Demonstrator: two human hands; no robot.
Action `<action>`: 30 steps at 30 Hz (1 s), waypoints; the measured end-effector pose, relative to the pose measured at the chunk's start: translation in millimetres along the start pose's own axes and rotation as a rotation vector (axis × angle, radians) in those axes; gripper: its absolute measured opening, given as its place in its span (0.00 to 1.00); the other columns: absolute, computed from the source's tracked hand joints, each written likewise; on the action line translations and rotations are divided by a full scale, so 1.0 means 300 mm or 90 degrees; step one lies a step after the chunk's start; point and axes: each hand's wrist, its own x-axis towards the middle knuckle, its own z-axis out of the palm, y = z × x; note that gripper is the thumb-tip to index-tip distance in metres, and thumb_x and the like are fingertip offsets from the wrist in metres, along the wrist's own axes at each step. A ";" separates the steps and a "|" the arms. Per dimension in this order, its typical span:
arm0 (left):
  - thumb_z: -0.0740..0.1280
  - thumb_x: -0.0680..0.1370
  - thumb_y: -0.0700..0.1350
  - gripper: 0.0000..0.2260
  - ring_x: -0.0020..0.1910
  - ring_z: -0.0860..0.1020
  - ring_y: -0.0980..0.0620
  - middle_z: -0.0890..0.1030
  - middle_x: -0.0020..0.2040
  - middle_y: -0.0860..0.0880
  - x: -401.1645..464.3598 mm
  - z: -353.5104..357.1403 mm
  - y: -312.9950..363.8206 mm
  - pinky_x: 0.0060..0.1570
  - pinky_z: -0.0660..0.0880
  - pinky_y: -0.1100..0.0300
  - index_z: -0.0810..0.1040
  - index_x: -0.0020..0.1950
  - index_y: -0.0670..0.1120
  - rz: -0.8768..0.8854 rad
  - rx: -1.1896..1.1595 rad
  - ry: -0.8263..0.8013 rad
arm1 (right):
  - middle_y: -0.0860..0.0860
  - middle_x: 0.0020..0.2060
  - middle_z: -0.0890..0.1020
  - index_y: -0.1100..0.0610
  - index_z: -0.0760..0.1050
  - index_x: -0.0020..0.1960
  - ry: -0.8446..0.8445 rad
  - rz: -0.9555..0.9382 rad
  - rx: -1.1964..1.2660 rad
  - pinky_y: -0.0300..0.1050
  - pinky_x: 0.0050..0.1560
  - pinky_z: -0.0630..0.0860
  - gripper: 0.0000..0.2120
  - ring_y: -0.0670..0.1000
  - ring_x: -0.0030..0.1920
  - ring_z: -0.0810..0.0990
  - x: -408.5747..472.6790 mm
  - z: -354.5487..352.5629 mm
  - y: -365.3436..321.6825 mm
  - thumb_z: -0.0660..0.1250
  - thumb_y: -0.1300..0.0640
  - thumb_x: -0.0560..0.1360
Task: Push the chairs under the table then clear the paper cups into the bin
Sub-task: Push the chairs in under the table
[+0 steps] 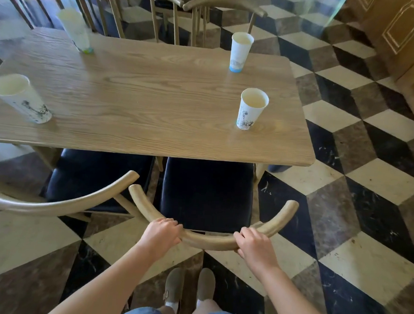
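My left hand (160, 232) and my right hand (256, 244) both grip the curved wooden back of the near right chair (208, 240). Its dark blue seat (206, 195) sits partly under the wooden table (144, 92). Beside it on the left, a second chair (52, 204) also has its seat partly under the table. Several white paper cups stand upright on the table: one near right (251, 109), one far right (240, 52), one near left (20, 98), one far left (74, 33).
Two more wooden chairs (225, 5) stand at the table's far side. The floor is a black, cream and brown cube-pattern tile (355, 214). Wooden panelled doors (402, 35) line the right wall. My feet (189, 291) stand just behind the chair.
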 end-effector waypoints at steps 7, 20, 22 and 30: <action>0.62 0.78 0.49 0.16 0.62 0.72 0.49 0.78 0.61 0.48 0.063 -0.042 0.056 0.64 0.65 0.56 0.74 0.63 0.45 -0.011 -0.038 0.021 | 0.52 0.32 0.79 0.58 0.80 0.40 -0.001 -0.005 -0.001 0.45 0.31 0.78 0.20 0.52 0.33 0.79 0.052 -0.032 0.099 0.83 0.60 0.52; 0.63 0.77 0.50 0.15 0.60 0.73 0.53 0.78 0.59 0.52 0.174 -0.112 0.048 0.61 0.67 0.57 0.74 0.63 0.49 -0.076 -0.053 0.003 | 0.52 0.32 0.78 0.58 0.78 0.39 0.021 -0.017 0.016 0.44 0.32 0.77 0.15 0.51 0.33 0.78 0.171 -0.054 0.166 0.81 0.63 0.57; 0.62 0.77 0.50 0.15 0.59 0.73 0.53 0.78 0.59 0.52 0.183 -0.110 0.045 0.61 0.67 0.58 0.74 0.63 0.49 -0.076 -0.056 0.001 | 0.52 0.32 0.78 0.58 0.79 0.40 0.023 -0.025 0.011 0.45 0.32 0.77 0.16 0.52 0.33 0.78 0.177 -0.053 0.177 0.81 0.63 0.57; 0.62 0.78 0.50 0.18 0.66 0.68 0.53 0.74 0.65 0.50 0.158 -0.102 0.062 0.66 0.60 0.59 0.71 0.68 0.48 -0.082 -0.065 0.053 | 0.53 0.35 0.79 0.58 0.78 0.43 0.000 -0.015 0.013 0.45 0.34 0.77 0.18 0.52 0.36 0.78 0.175 -0.043 0.180 0.81 0.60 0.57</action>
